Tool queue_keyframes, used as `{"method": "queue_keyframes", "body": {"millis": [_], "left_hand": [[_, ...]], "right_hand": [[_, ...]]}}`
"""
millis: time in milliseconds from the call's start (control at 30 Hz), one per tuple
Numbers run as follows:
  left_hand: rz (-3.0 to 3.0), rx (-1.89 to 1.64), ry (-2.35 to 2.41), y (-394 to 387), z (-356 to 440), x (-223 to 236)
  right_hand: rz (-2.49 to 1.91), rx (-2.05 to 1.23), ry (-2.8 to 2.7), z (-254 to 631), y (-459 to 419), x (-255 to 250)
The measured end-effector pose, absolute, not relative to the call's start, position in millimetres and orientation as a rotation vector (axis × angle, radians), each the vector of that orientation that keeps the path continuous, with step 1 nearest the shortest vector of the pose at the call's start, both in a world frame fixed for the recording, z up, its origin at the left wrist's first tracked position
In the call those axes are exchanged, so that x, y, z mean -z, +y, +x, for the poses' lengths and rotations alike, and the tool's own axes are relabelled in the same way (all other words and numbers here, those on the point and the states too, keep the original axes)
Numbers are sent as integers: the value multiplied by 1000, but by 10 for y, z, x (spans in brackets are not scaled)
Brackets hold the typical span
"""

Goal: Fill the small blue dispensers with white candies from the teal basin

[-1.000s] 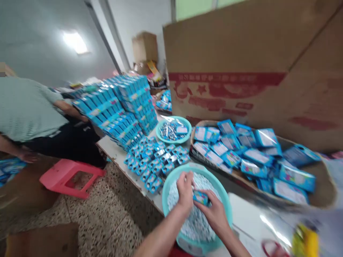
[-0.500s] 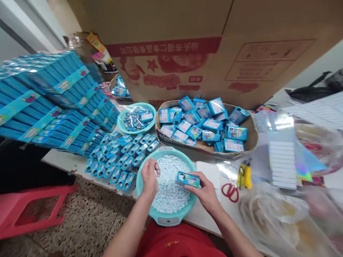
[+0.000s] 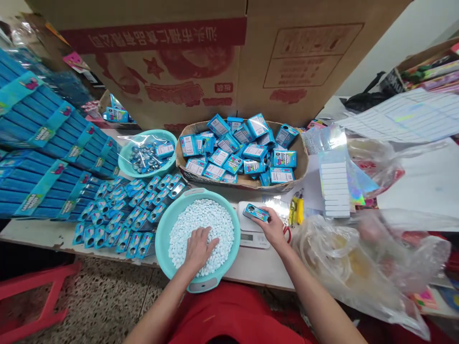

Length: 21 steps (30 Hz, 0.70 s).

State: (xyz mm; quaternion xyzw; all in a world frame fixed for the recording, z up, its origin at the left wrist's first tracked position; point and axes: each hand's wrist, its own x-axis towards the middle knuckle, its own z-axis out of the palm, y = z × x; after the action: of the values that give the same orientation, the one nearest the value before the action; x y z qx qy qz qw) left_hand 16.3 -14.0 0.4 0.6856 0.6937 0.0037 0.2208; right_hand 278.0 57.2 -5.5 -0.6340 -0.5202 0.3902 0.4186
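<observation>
My left hand (image 3: 199,249) lies palm down on the small white candies (image 3: 217,217), its fingers spread, inside a turquoise basin (image 3: 162,255). Between the fingers and thumb of my right hand (image 3: 274,228) is a small blue candy box (image 3: 256,212) with a round hole in its top. That box is over a white digital kitchen scale (image 3: 247,246); I cannot tell whether it touches the pan. Left of the basin, several rows of similar blue boxes (image 3: 133,217) stand with their round holes facing up.
Behind the basin is a cardboard tray (image 3: 303,165) of blue boxes; a smaller turquoise bowl (image 3: 124,165) holds shiny pieces. Banded stacks of boxes (image 3: 43,138) rise at left. Yellow snips (image 3: 297,210), red scissors (image 3: 287,233) and plastic bags (image 3: 333,253) lie to the right.
My left hand has gone from curled above the basin to spread on the candies. My right hand has carried the candy box from over the basin to the scale. The view has turned right.
</observation>
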Motion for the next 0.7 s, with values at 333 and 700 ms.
{"method": "queue_keyframes", "body": {"millis": [333,700], "left_hand": [[1938,71,1971,-175,224,-12],[1880,84,1975,-182,238,-31]], "right_hand": [[-1645,-1007,-942,3008,-21,-26],[-1691,-1067,-882,3132,-250,54]]}}
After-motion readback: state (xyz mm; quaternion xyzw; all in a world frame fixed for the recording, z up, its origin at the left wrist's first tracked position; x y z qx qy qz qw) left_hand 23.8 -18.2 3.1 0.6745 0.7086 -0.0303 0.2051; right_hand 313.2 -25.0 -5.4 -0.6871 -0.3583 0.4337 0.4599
